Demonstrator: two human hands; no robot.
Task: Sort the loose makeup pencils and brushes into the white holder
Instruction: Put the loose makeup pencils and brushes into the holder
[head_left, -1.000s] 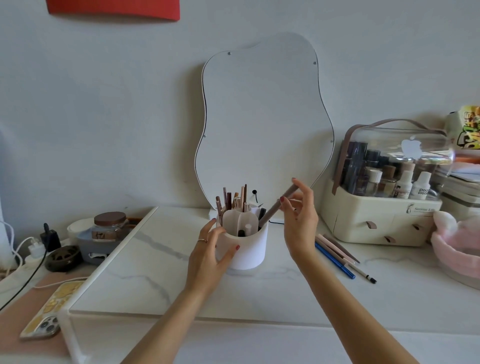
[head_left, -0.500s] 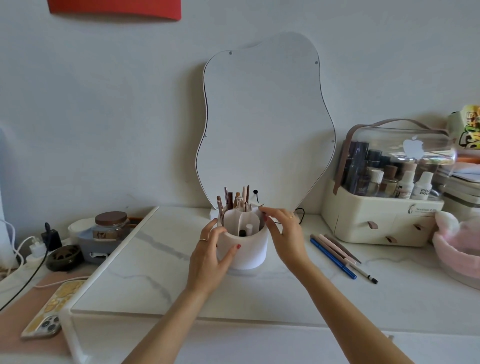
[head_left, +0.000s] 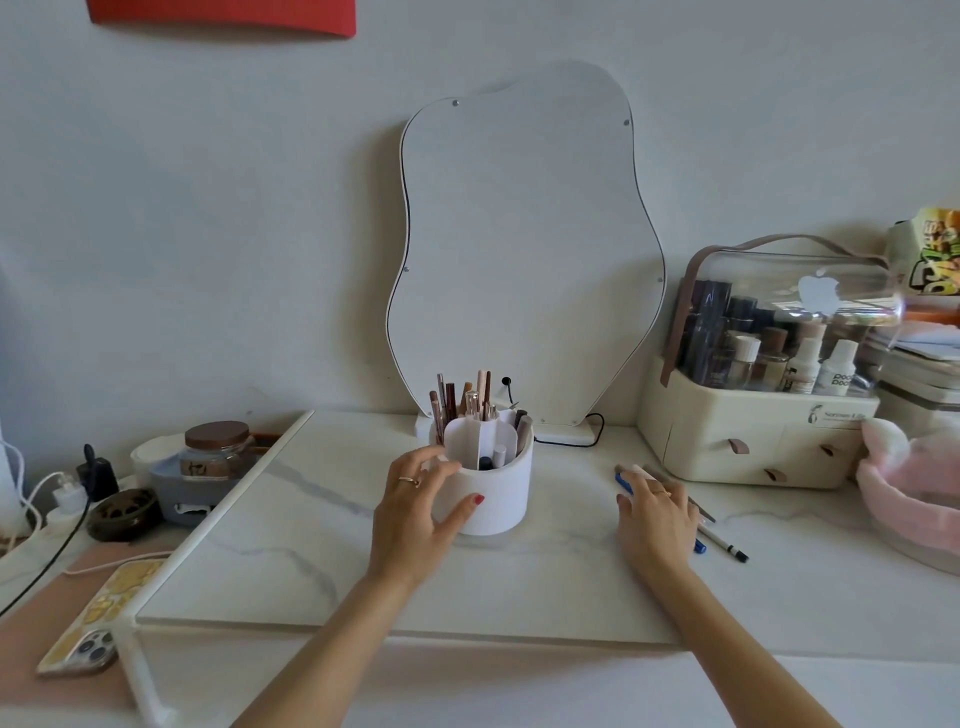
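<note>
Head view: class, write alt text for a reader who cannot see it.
A person's left hand steadies a white holder of makeup pencils on a marble tabletop, while the right hand rests over loose pencils beside it.

Marble tabletop (head_left: 519, 587) carries white holder (head_left: 498, 493); loose pencils (head_left: 722, 545); cosmetics organiser (head_left: 753, 441).

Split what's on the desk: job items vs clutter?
Job:
white holder, steadied by left hand
loose pencils on the marble, under right hand

Clutter:
mirror
cosmetics case
glass jar
phone
pink headband
</note>
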